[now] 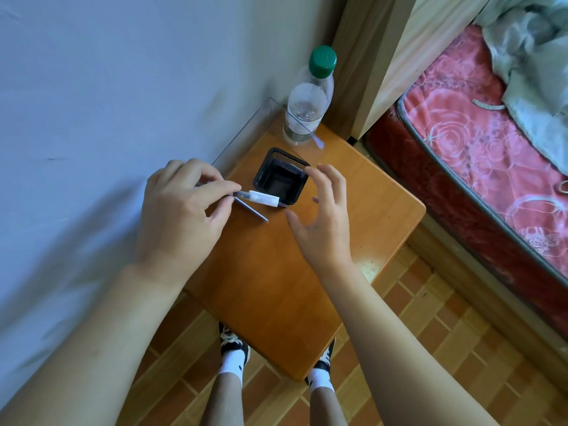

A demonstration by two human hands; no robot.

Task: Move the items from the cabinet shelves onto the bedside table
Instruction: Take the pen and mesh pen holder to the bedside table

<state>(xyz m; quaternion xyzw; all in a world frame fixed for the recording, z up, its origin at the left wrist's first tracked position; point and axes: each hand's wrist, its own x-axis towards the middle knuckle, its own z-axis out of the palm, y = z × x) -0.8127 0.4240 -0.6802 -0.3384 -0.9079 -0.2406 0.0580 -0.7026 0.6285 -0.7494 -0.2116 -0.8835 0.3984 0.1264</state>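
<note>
At frame centre, the left hand (181,207) pinched thin, light, probably slippery pens (264,199) by their ends over the mesh holder (281,184) on the tabletop (276,272), while the right hand (322,210) hovered spread and empty.

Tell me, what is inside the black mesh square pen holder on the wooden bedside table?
The black mesh square pen holder looks empty: its dark bottom shows. The white-capped pen pinched by the left hand covers part of its near rim, so that corner is hidden.

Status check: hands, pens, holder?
Left hand grips white-capped pen and thin grey pen. Right hand open beside black mesh pen holder. Holder looks empty, mouth unobstructed.
</note>
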